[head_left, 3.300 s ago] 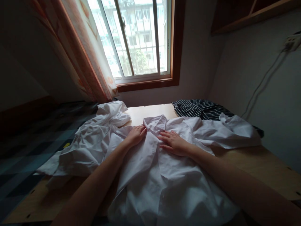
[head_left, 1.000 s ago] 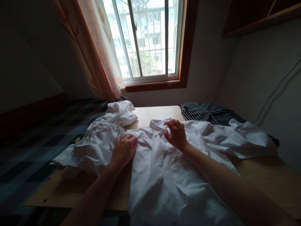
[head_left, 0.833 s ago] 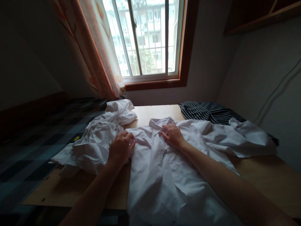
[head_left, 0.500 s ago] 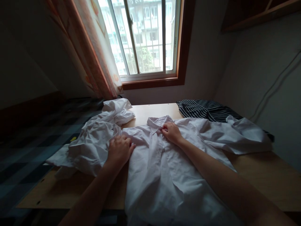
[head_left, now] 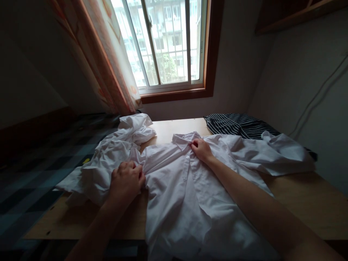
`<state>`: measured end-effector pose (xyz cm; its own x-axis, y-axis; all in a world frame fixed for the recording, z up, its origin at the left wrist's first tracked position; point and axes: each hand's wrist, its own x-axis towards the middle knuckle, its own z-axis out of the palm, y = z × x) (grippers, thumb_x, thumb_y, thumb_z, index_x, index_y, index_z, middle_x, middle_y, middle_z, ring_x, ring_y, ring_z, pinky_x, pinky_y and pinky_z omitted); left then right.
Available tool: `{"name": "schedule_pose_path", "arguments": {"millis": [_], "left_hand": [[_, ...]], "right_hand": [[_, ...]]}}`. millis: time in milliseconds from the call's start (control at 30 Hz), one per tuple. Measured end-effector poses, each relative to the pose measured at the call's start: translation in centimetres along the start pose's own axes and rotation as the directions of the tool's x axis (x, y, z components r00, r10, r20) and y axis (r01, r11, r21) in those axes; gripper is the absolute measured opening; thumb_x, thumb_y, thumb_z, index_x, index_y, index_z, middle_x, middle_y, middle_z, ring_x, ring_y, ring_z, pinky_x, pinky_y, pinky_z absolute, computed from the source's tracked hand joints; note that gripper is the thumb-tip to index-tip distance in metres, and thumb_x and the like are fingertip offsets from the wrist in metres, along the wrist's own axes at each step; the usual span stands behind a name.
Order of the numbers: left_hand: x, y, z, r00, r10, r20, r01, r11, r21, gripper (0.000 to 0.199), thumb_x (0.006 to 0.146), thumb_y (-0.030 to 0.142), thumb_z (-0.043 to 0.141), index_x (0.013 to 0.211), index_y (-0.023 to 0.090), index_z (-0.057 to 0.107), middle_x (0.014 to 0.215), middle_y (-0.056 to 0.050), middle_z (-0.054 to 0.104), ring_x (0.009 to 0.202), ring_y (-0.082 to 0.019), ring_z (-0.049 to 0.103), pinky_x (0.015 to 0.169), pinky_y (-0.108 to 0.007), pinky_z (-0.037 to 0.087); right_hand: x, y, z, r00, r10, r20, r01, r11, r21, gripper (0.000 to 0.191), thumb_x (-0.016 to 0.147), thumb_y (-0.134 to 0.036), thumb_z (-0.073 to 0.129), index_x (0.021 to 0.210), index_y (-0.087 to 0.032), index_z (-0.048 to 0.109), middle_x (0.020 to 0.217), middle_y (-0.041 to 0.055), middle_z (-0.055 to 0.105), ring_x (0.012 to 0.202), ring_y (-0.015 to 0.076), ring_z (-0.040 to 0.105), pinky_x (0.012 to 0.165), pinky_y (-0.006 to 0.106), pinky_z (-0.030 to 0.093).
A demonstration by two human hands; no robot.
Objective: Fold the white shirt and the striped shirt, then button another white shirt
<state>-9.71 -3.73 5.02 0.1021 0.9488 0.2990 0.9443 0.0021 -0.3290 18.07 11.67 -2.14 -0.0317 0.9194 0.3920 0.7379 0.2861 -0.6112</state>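
Observation:
A white button-up shirt [head_left: 174,188] lies front side up on a light wooden table [head_left: 296,203], its collar toward the window and one sleeve stretched to the right. My right hand [head_left: 201,149] pinches the shirt's front edge just below the collar. On the left, my left hand [head_left: 127,178] has its fingers curled on the white cloth at the shirt's side, where creases run from the collar toward it. Beside and beyond that hand is a heap of crumpled white cloth [head_left: 116,145]; where it meets the shirt's left side is hard to tell.
Black-and-white striped cloth [head_left: 239,124] lies at the back right by the wall. A dark checked bedspread [head_left: 35,174] borders the table's left. Behind are a window [head_left: 168,43] and a curtain [head_left: 100,54]; a shelf [head_left: 299,20] hangs upper right.
My left hand has moved left and nearer me, drawing the shirt's left side with it. My right hand has shifted slightly right with the front edge, and a button now shows below the collar.

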Motion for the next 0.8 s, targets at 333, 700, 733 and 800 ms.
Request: {"name": "schedule_pose_path", "arguments": {"millis": [333, 700, 733, 800], "left_hand": [[7.3, 3.5, -1.6, 0.982, 0.159, -0.100, -0.180, 0.948, -0.261, 0.033, 0.086, 0.015, 0.046, 0.112, 0.015, 0.067, 0.118, -0.012, 0.067, 0.117, -0.028, 0.056, 0.101, -0.042, 0.043], [10.8, 8.4, 5.2, 0.961, 0.167, 0.220, -0.074, 0.923, -0.376, 0.055, 0.100, 0.041, 0.029, 0.148, 0.015, 0.039, 0.158, -0.014, 0.033, 0.147, -0.027, 0.027, 0.117, -0.050, 0.022], [10.7, 8.0, 5.3, 0.954, 0.167, 0.249, -0.060, 0.920, -0.387, 0.058, 0.100, 0.047, 0.027, 0.151, 0.019, 0.035, 0.160, -0.012, 0.028, 0.149, -0.028, 0.023, 0.117, -0.054, 0.020], [10.7, 7.2, 5.3, 0.944, 0.171, 0.284, -0.045, 0.914, -0.403, 0.063, 0.098, 0.056, 0.027, 0.153, 0.025, 0.031, 0.162, -0.009, 0.023, 0.150, -0.030, 0.019, 0.116, -0.060, 0.016]], "right_hand": [[-0.2, 0.1, 0.2, 1.000, -0.002, -0.006, 0.002, 0.998, 0.059, 0.016, 0.085, -0.021, 0.062, 0.098, -0.016, 0.068, 0.092, 0.0059, 0.068, 0.084, 0.0176, 0.061, 0.080, 0.028, 0.045], [0.1, 0.4, 0.6, 0.997, -0.074, 0.011, 0.074, 0.997, 0.024, 0.015, 0.085, -0.016, 0.058, 0.090, -0.016, 0.072, 0.092, 0.0072, 0.070, 0.091, 0.0192, 0.062, 0.087, 0.030, 0.045], [0.1, 0.4, 0.6, 0.997, -0.075, 0.013, 0.075, 0.997, 0.018, 0.015, 0.085, -0.015, 0.057, 0.090, -0.016, 0.072, 0.092, 0.0071, 0.070, 0.092, 0.0192, 0.062, 0.088, 0.030, 0.045], [0.1, 0.4, 0.7, 0.997, -0.072, 0.014, 0.072, 0.997, 0.006, 0.016, 0.085, -0.015, 0.057, 0.090, -0.017, 0.072, 0.092, 0.0071, 0.070, 0.092, 0.0196, 0.062, 0.088, 0.031, 0.045]]}}
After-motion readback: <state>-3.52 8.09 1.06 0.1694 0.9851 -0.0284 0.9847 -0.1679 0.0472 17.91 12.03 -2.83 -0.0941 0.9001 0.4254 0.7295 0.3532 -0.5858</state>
